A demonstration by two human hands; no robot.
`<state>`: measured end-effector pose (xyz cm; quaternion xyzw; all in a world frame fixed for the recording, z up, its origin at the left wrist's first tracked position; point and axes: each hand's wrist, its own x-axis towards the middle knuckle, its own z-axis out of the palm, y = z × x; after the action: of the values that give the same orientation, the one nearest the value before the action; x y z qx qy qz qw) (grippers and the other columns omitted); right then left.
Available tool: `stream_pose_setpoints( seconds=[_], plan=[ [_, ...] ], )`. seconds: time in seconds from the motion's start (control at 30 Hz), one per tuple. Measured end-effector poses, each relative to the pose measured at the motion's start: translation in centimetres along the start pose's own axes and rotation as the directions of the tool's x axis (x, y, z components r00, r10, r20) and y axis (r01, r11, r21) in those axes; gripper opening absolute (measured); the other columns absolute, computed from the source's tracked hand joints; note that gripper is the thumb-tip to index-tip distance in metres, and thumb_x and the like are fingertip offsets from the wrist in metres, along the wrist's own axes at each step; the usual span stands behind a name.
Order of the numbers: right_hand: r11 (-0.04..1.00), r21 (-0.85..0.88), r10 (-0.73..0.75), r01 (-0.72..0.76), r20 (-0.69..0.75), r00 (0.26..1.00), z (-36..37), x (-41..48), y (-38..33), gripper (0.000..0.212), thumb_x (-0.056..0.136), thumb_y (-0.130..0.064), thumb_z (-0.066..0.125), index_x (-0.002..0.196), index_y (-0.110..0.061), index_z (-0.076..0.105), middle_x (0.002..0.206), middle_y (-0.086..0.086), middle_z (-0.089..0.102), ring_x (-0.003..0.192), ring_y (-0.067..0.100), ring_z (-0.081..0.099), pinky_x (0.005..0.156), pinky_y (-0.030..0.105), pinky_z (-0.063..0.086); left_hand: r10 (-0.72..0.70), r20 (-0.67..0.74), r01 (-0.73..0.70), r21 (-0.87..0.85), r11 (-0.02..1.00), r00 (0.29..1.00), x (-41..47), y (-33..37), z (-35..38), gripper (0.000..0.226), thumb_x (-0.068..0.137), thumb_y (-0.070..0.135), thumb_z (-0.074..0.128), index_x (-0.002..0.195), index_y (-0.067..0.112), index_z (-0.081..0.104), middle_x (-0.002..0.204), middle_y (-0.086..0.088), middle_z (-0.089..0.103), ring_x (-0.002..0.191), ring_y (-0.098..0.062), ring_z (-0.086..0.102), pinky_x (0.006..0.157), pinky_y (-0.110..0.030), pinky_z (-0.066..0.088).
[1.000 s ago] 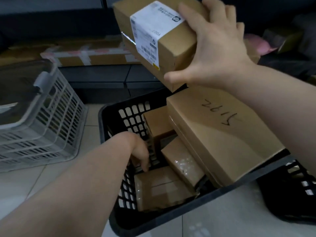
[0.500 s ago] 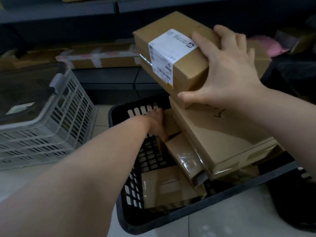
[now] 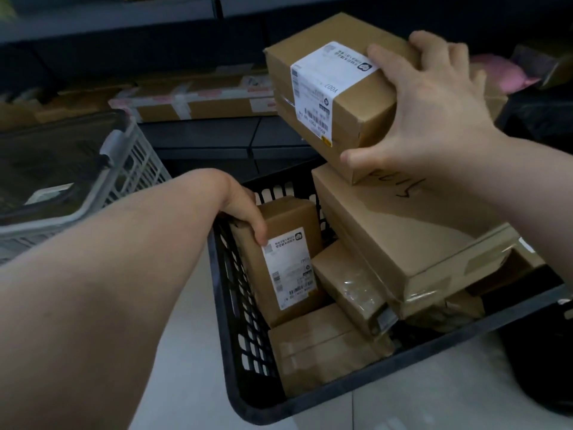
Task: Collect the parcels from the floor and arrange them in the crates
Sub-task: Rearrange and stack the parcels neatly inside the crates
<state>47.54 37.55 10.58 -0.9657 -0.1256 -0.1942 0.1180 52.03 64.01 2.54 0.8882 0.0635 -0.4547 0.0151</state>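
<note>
Right hand (image 3: 434, 113) is gripping labelled parcel (image 3: 325, 88) over black crate (image 3: 238, 321); left hand (image 3: 242, 209) is clasping upright parcel (image 3: 288, 268), best clearing a slot first.

The black crate (image 3: 245, 321) is being seen as matt moulded plastic with a perforated wall; the grey crate (image 3: 133, 169) is being shown as the same plastic, paler. The raised parcel (image 3: 356, 125) and the upright parcel (image 3: 294, 215) are being presented as matt brown cardboard, both bearing smooth white paper labels (image 3: 322, 85). Glossy clear tape (image 3: 356, 294) is being seen on the small parcel (image 3: 336, 271). The floor (image 3: 418, 405) is being shown as smooth pale tile.
</note>
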Motion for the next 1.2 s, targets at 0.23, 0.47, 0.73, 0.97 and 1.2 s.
stream_pose_setpoints(
  seconds=[0.23,0.47,0.73,0.97,1.2],
  plan=[
    [0.999,-0.039,0.002,-0.002,-0.019,1.0,0.3,0.3,0.1,0.118,0.048,-0.073,0.068,0.149,-0.033,0.022,0.154,0.016,0.021,0.137,0.041,0.022,0.106,0.057,0.024,0.079,-0.143,-0.071,0.063,0.996,0.987,-0.8,1.4,-0.2,0.122,0.049,0.052,0.087,0.148,0.014,0.026,0.134,-0.003,0.048,0.123,-0.025,0.048,0.105,-0.043,0.044],
    [0.999,-0.033,-0.003,0.002,-0.024,1.0,0.4,0.6,0.5,0.117,0.048,-0.073,0.069,0.148,-0.033,0.023,0.153,0.017,0.021,0.135,0.042,0.023,0.104,0.057,0.026,0.112,-0.265,0.017,0.44,0.898,0.958,-2.1,0.5,3.9,0.129,0.056,0.033,0.089,0.151,0.027,0.002,0.139,-0.007,0.039,0.125,-0.029,0.044,0.102,-0.043,0.044],
    [0.999,-0.04,-0.018,0.017,-0.031,0.999,0.9,1.0,0.3,0.116,0.05,-0.072,0.07,0.148,-0.033,0.022,0.154,0.018,0.02,0.136,0.042,0.022,0.104,0.057,0.026,0.24,-0.316,-0.116,0.365,0.924,0.918,-0.6,6.9,4.2,0.144,0.051,0.06,0.086,0.153,0.034,-0.012,0.164,-0.005,-0.004,0.149,-0.034,0.002,0.114,-0.06,0.02],
    [1.0,0.005,0.026,-0.026,-0.028,0.999,1.6,0.7,-0.4,0.118,0.05,-0.073,0.068,0.15,-0.034,0.018,0.157,0.017,0.012,0.139,0.04,0.018,0.106,0.056,0.024,0.18,-0.43,-0.065,0.269,0.961,0.885,1.2,7.3,4.0,0.11,0.055,0.049,0.083,0.148,0.039,0.025,0.153,-0.006,0.023,0.139,-0.037,0.023,0.107,-0.058,0.035],
    [0.994,0.108,0.01,-0.002,-0.077,0.997,1.1,-0.7,-0.7,0.117,0.048,-0.077,0.064,0.148,-0.035,0.019,0.156,0.015,0.016,0.137,0.039,0.02,0.104,0.057,0.026,0.341,-0.686,-0.414,0.063,0.908,0.643,-3.3,1.0,7.0,0.072,0.046,0.066,0.077,0.099,0.034,0.04,0.109,0.006,0.029,0.101,-0.017,0.039,0.083,-0.033,0.048]
  ],
)
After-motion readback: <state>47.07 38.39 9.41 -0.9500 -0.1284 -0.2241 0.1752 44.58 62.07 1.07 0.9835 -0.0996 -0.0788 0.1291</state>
